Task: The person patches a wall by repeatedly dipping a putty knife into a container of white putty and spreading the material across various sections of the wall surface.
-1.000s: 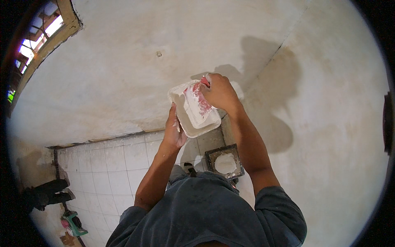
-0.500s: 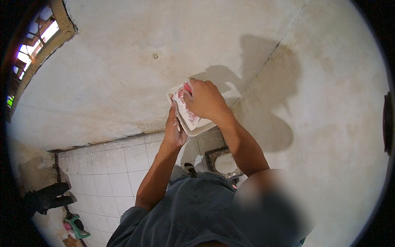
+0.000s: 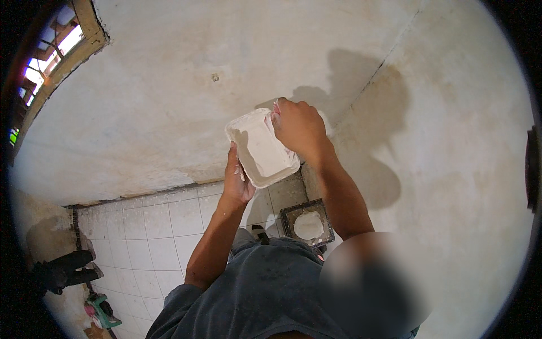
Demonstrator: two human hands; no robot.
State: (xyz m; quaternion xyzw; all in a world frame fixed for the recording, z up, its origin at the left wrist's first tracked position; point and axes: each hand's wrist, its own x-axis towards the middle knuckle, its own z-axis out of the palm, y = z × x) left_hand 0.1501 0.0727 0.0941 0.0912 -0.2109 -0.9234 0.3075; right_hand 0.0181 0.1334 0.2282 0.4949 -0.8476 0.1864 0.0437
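Observation:
My left hand (image 3: 239, 182) grips a whitish rectangular tub (image 3: 245, 151) from its left side, thumb at the rim. Pale paste coats the inside of the tub and its edges, and some smears my left fingers. At the tub's far right edge, my right hand (image 3: 300, 129) is closed on a red, paste-smeared spreader (image 3: 275, 115). Most of that tool is hidden behind my fingers, so its full shape cannot be seen. Both hands are held out in front of the wall, above the tiled floor.
A pale, stained wall (image 3: 169, 101) meets another at a corner on the right. On the white tiled floor (image 3: 161, 243), a black square tray (image 3: 287, 221) bears a round pale patch or container. Lower left are a dark bundle (image 3: 68, 272) and a green object (image 3: 103, 311). A wood-framed window (image 3: 87, 25) is upper left.
My right hand has moved right and slightly up with the red spreader, from over the tub to its right edge. The tub's pale inside now shows more fully.

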